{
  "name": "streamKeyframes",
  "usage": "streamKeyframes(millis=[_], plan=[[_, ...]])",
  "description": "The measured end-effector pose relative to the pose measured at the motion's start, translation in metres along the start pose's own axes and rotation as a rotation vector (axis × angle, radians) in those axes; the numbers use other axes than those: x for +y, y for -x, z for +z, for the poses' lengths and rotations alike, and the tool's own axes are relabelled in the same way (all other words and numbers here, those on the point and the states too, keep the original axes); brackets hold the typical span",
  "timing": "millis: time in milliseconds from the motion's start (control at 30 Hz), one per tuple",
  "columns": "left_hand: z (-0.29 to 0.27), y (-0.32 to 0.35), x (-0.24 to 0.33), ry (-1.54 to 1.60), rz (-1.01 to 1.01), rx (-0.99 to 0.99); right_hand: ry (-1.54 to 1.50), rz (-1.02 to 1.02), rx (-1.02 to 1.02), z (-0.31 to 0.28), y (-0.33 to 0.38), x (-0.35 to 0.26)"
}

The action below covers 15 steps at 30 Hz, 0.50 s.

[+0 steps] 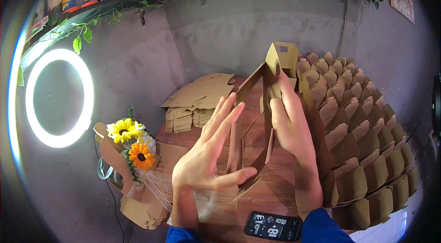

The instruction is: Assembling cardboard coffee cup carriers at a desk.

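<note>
While a phone (273, 227) lies at the near edge of the counter (281, 178), probably to leave the middle clear, the hands are apart, either side of a cardboard box (271, 82) above the counter. The left hand (202, 158) spreads its fingers and thumb across it, seemingly to steady the walls; the right hand (290, 121) clasps the opposite wall. Boxes (360, 128) stand in tight rows rightward, perhaps saving room; flat cardboard (197, 91) lies stacked beyond.
</note>
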State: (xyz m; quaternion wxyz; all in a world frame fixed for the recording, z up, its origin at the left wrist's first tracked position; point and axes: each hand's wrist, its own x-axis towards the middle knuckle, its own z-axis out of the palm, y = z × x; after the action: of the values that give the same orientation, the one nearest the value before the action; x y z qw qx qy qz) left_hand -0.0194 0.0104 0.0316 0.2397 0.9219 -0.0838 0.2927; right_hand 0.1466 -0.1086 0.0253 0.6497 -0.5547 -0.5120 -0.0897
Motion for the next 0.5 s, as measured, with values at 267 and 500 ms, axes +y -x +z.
streamKeyframes(millis=[267,500], plan=[[0.015,-0.017,-0.001,-0.110,0.109,0.373,0.095,-0.122,0.020,-0.012,-0.003,0.013],[0.019,-0.014,-0.003,-0.126,-0.015,0.469,0.069,0.211,-0.335,-0.020,-0.001,-0.021]])
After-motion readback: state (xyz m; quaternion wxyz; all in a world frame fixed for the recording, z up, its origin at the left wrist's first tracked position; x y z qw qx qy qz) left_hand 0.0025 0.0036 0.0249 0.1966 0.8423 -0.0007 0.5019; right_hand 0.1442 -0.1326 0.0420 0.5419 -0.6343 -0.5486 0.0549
